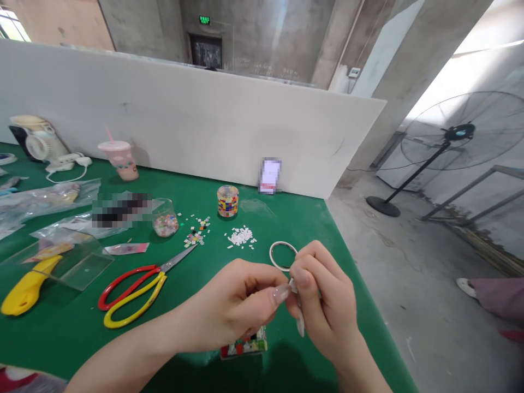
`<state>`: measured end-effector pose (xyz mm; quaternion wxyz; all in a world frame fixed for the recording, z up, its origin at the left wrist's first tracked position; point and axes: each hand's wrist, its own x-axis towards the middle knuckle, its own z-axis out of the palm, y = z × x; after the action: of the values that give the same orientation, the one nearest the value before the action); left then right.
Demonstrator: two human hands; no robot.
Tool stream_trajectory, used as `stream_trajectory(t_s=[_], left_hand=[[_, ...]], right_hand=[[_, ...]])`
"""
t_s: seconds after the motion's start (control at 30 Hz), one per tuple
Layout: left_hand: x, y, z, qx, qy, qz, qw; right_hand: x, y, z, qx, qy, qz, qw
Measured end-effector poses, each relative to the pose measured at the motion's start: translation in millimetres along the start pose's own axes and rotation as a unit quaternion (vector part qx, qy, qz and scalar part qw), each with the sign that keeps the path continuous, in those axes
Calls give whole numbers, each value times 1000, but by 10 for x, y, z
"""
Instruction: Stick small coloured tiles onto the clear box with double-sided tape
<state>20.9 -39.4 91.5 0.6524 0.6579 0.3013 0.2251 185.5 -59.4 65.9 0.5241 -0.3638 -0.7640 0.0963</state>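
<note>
So all we can read is "EXIT" on the green sign [204,20] above the door [207,53]; the scribbles [263,67] on the back wall [262,33] are too faint for us.

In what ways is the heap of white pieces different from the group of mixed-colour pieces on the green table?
The white pieces look all white, whereas the mixed-colour pieces include yellow, orange and dark ones. The white pieces are mostly heaped together; the mixed-colour pieces lie looser. The mixed-colour pieces reach the scissors' tip; the white pieces lie apart from it. Both are small.
</note>
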Motion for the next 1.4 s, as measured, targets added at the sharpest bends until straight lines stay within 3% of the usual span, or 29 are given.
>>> stream_trajectory(t_s=[0.73, 1.4], left_hand=[[-24, 6, -33, 38, 4, -7, 999], [-41, 14, -40, 46, -7, -5, 999]], right_hand=[[-15, -5, 21, -71, -38, 19, 997], [-9, -50, 3, -22, -37, 35, 998]])
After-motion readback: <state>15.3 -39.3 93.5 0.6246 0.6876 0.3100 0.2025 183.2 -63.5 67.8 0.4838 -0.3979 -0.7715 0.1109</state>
